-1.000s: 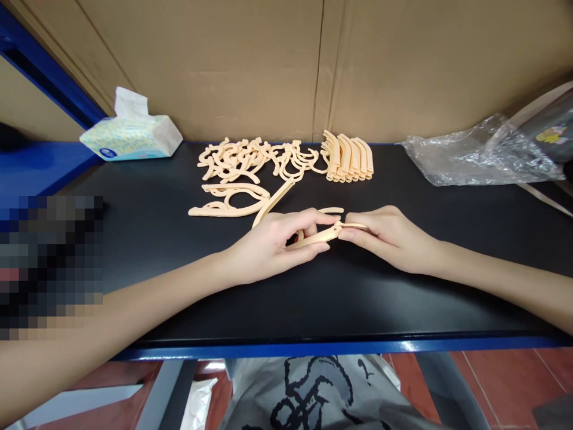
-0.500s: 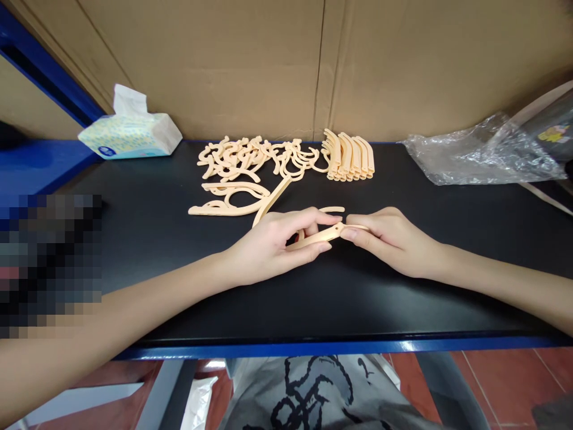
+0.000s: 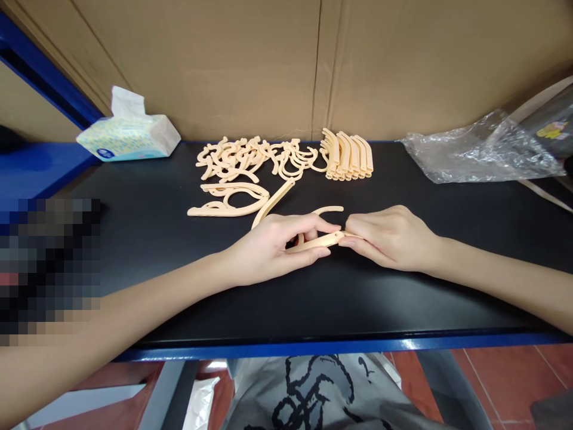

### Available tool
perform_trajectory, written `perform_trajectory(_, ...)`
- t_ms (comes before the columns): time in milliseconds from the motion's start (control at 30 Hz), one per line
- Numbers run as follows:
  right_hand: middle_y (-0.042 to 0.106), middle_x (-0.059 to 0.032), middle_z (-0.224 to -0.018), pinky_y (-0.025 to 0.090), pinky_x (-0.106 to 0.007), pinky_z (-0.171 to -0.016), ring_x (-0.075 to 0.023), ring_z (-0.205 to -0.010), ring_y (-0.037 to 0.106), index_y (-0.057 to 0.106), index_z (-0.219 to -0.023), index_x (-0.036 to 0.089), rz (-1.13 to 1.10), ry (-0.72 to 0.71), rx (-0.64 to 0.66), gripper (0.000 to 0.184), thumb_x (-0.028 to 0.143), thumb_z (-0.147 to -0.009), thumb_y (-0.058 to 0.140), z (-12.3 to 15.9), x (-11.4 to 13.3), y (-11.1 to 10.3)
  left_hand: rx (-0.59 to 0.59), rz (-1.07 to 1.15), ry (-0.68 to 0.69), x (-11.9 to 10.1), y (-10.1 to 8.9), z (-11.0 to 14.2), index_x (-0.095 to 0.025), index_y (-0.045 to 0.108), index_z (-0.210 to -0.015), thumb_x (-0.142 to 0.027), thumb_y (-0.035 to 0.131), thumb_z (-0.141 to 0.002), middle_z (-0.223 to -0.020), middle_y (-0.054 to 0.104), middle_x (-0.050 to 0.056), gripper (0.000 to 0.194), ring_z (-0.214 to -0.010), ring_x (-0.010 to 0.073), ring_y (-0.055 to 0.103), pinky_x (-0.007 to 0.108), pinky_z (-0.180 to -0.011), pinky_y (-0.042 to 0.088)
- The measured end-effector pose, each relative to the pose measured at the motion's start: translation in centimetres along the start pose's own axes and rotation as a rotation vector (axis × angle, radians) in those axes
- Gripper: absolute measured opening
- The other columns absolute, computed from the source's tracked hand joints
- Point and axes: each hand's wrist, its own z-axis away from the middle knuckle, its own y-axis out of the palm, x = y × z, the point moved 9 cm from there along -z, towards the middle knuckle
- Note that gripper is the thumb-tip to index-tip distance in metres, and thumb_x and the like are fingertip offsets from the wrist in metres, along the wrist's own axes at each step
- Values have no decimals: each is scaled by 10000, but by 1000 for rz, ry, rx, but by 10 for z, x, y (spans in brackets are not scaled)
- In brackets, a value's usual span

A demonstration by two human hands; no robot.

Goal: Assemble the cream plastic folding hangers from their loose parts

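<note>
My left hand (image 3: pixel 275 248) pinches a beige plastic hanger arm (image 3: pixel 319 242) between thumb and fingers, with its holed end towards the right. My right hand (image 3: pixel 394 239) is closed on a thin beige hanger piece (image 3: pixel 352 235) that meets that end; most of this piece is hidden in the fingers. Behind my left hand, a loose hanger arm (image 3: pixel 273 202) slants away, and a curved beige piece (image 3: pixel 331 209) shows beyond the fingers. Folded hanger assemblies (image 3: pixel 226 211) lie to the left.
A heap of beige hanger hooks (image 3: pixel 242 156) lies at the back beside stacked hanger arms (image 3: pixel 347 158). Left of them stands a tissue pack (image 3: pixel 129 134). A clear plastic bag (image 3: pixel 470 155) rests at back right. A cardboard wall (image 3: pixel 224 65) closes off the black tabletop (image 3: pixel 277 310).
My right hand has turned slightly, its knuckles rolling upward, and the joined ends sit a little lower. My left hand keeps its grip on the hanger arm.
</note>
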Motion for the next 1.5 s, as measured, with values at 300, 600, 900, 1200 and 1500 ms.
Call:
perform_trajectory(300,538,11,-563,249,-255,-466,-96,-484,464,536,-671,175,191,-74,-52,467,367,-1032,310,-2,6,-5,-8,-69,-27,2,-3,1,-137,656,-1180,-252,640,-886,-721,615,-31,316,-602,67,478,169,-594,421)
perform_trajectory(600,517,21,-538,220,-253,-454,-86,-456,427,518,-645,170,136,-102,-72,464,382,-1025,354,0,7,-6,34,-80,-45,5,1,1,-173,648,-1183,-261,630,-890,-753,638,-32,307,-633,74,544,177,-631,437)
perform_trajectory(900,522,13,-538,245,-263,-458,-94,-454,437,541,-657,175,192,-105,-30,497,389,-1032,296,1,10,-2,48,-95,28,-2,2,1,-145,645,-1184,-233,626,-897,-761,623,-29,301,-650,70,512,162,-629,407)
perform_trajectory(1200,538,8,-549,220,-259,-454,-95,-436,420,542,-686,171,137,-115,43,486,353,-1035,256,1,10,6,82,-147,41,-2,4,1,-175,646,-1169,-251,589,-913,-804,635,-10,273,-698,90,554,173,-661,425)
perform_trajectory(1500,518,21,-561,267,-266,-466,-100,-464,423,539,-665,185,192,-196,-12,416,331,-1002,344,2,18,2,113,-149,24,-2,7,0,-189,669,-1139,-239,605,-894,-864,687,2,257,-721,97,587,184,-675,429)
